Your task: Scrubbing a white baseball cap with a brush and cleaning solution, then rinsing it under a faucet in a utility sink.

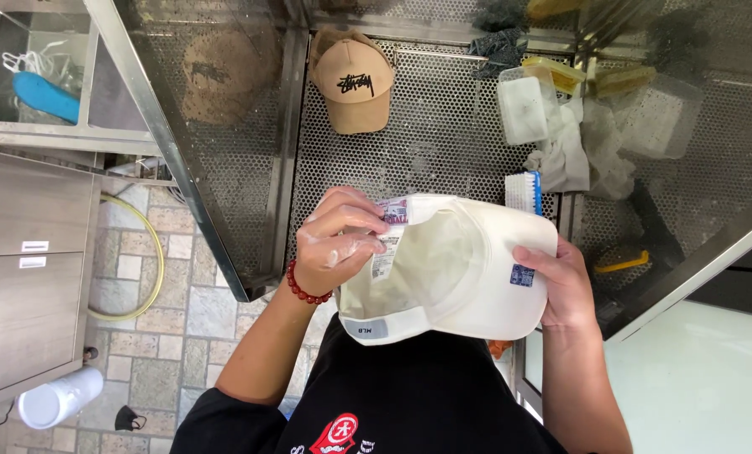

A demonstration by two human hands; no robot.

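White baseball cap (pixel 460 277) was held upside down between both hands, over the near edge of the perforated metal tabletop (pixel 443 126). Left hand (pixel 340 240), in a thin clear glove, was pinched shut on the inner label (pixel 390 240). Right hand (pixel 561 282), bare, was closed around the crown's far side. Tan cap (pixel 352 80) lay farther back; blue-backed scrub brush (pixel 525 192) sat just beyond the white cap

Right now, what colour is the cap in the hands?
White cap, creamy inside; seen from the head view.

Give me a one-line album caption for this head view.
Two hands, left and right, hold a white cap upside down above a perforated metal tray.
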